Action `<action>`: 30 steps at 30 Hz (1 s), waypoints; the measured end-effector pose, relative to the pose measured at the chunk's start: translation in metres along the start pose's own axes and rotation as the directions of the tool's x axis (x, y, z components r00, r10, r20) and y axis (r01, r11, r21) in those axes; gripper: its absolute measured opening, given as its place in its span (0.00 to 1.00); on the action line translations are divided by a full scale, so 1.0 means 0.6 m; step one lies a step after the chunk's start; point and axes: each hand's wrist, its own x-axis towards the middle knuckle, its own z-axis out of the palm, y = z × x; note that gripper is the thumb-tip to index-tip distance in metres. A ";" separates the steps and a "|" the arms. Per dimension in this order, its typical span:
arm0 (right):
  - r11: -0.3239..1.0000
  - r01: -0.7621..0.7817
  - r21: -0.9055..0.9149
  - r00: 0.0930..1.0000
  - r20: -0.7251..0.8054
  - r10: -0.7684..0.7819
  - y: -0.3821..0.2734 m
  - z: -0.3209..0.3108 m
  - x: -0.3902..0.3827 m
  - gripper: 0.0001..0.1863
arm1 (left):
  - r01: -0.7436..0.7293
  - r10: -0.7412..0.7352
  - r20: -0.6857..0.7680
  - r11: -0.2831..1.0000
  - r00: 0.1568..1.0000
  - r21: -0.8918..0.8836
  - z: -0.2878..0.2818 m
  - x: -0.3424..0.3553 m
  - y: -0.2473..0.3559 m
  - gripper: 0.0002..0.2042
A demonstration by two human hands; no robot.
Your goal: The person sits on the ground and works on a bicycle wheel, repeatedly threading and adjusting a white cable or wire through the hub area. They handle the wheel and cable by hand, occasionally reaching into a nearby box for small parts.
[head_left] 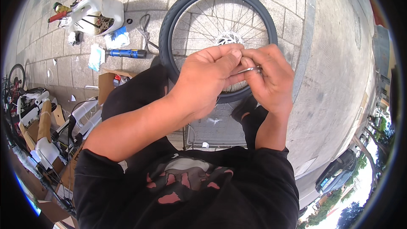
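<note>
My left hand (203, 78) and my right hand (271, 78) meet in front of my chest, fingertips touching. Between them is a small, slim silver metal piece (251, 70), which lies across my right fingers, its dark end near the knuckle. My right hand is closed on it. The fingers of my left hand are pinched together, and what they hold is hidden. Just beyond and below my hands, a bicycle wheel (165, 38) with a black tyre, spokes and a silver brake disc (229, 38) lies on the paving.
At the upper left stands a white plastic container (99, 12) of tools, one red-handled. A blue and black cylinder (127, 54) lies nearer, beside blue-white packets (96, 56). Wrapped bicycle frames (44, 123) and cardboard crowd the left. A car (337, 171) is at the far right.
</note>
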 end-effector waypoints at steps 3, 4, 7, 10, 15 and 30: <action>0.996 -0.033 0.077 0.999 0.044 0.029 0.000 -0.013 0.008 0.14 | 0.001 0.000 -0.035 1.000 0.999 0.021 0.003 -0.003 0.011 0.17; 0.994 -0.046 0.103 0.997 0.065 0.039 0.002 -0.016 0.011 0.14 | -0.002 0.003 -0.046 1.000 0.999 0.021 0.005 -0.004 0.012 0.18; 0.995 -0.028 0.091 0.994 0.111 0.018 0.007 -0.021 0.020 0.14 | -0.012 0.012 -0.043 1.000 0.999 -0.010 0.009 -0.003 0.014 0.17; 0.965 -0.163 0.203 0.986 0.057 0.154 0.044 -0.015 0.019 0.11 | 0.034 -0.039 -0.064 0.996 0.997 -0.077 0.015 -0.006 0.016 0.16; 0.689 -0.516 0.510 0.789 -0.031 0.614 0.246 0.077 -0.003 0.06 | 0.271 -0.271 0.010 0.962 0.963 -0.014 0.023 -0.025 -0.011 0.15; 0.763 -0.585 -0.274 0.769 0.112 0.629 0.494 0.277 -0.091 0.13 | 0.440 -0.445 0.045 0.893 0.894 0.095 0.010 -0.036 -0.034 0.15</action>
